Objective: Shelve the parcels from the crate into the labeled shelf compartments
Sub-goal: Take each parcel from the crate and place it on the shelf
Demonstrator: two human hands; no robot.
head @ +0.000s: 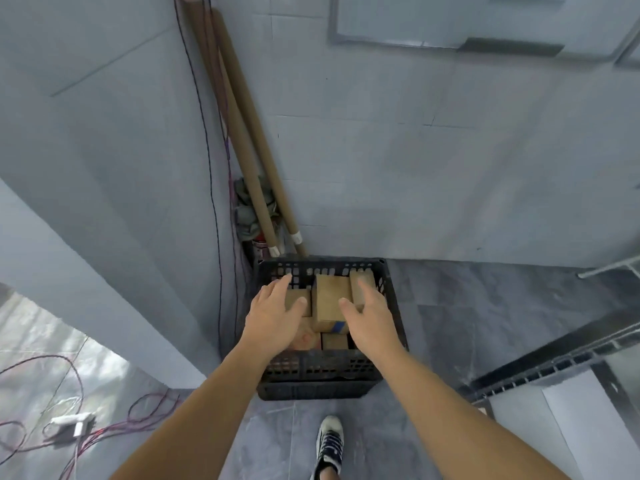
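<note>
A black perforated plastic crate (393, 299) stands on the floor against the wall and holds several brown cardboard parcels. The tallest parcel (329, 297) stands upright in the middle; a lower one (297, 299) lies to its left, another (362, 278) to its right. My left hand (273, 311) hovers over the left parcel with fingers spread, thumb on its top. My right hand (367, 308) reaches in on the right, thumb touching the tall parcel's side. Neither hand has closed around anything. The shelf compartments are out of view.
Long cardboard tubes (242, 133) lean in the corner behind the crate, with grey rags and cables beside them. Loose wires and a white adapter (74, 422) lie on the floor at left. A dark metal rack frame (554, 355) is at right. My shoe (330, 441) is below the crate.
</note>
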